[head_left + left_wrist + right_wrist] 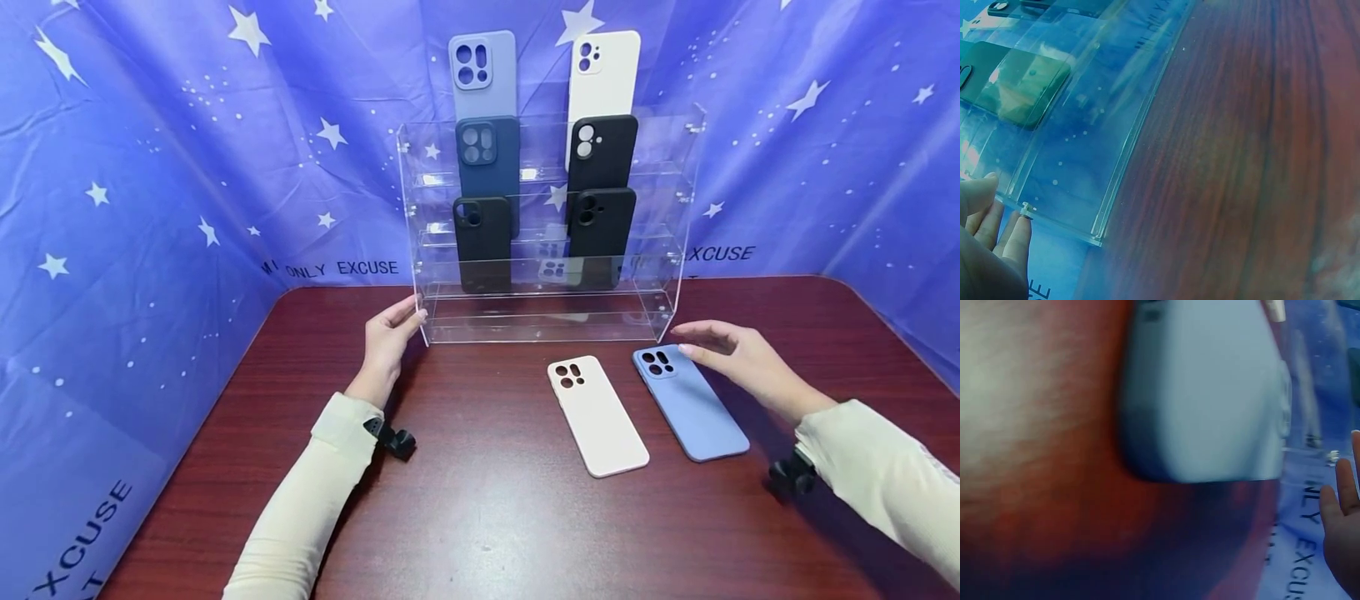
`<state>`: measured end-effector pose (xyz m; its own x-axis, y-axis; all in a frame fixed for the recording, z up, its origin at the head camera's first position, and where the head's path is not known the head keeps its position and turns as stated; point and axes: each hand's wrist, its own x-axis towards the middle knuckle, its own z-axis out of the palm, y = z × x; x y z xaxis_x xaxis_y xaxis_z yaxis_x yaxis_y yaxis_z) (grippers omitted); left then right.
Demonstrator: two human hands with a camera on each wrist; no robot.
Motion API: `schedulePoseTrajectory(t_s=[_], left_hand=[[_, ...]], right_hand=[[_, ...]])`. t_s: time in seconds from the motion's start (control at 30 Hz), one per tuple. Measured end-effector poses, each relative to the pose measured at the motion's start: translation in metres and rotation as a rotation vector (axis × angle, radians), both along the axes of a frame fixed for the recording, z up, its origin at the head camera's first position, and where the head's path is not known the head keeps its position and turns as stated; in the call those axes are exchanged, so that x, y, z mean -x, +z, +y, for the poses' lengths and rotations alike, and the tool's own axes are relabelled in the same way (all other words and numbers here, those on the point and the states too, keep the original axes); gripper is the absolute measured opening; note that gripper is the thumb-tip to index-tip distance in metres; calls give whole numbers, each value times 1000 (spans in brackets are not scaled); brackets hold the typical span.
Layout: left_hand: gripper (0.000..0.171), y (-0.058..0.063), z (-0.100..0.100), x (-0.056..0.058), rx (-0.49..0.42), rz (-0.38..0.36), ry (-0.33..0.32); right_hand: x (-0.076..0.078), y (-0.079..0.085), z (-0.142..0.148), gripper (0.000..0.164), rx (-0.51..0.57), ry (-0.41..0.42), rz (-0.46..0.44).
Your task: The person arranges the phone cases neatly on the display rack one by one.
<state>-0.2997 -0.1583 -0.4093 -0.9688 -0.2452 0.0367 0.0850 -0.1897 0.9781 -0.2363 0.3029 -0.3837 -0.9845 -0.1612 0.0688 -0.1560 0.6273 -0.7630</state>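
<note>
A clear acrylic display rack (540, 329) stands on the table, holding phone cases in two columns. My left hand (392, 340) grips its lower left side panel; the left wrist view shows the thumb and fingers (1017, 240) about the panel's edge. With fingers extended, my right hand (738, 354) is over the top right corner of a light blue phone case (693, 408), near the rack's lower right corner, holding nothing. That case looms large and blurred in the right wrist view. A cream phone case (603, 425) lies flat to its left.
On the rack's left are a light blue case (495, 92), a dark blue case (495, 179) and a black case (483, 250). A white case (618, 79) and black cases (615, 167) fill the right. A starry blue cloth (330, 183) hangs behind.
</note>
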Motion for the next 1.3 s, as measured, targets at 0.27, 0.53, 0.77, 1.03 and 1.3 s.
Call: schedulePoseTrajectory(t_s=[0.27, 0.53, 0.77, 1.03, 1.3], left_hand=[[39, 0, 0, 0, 1, -9, 6], [39, 0, -1, -1, 4, -10, 18], [39, 1, 0, -2, 4, 0, 0], [40, 3, -1, -4, 5, 2, -2], [39, 3, 0, -4, 5, -7, 3]], right_hand=[[1, -24, 4, 56, -20, 74, -62], [1, -30, -4, 75, -16, 72, -136], [1, -33, -5, 78, -81, 69, -122], [3, -36, -9, 85, -146, 97, -59], [3, -38, -11, 87, -174, 112, -15]])
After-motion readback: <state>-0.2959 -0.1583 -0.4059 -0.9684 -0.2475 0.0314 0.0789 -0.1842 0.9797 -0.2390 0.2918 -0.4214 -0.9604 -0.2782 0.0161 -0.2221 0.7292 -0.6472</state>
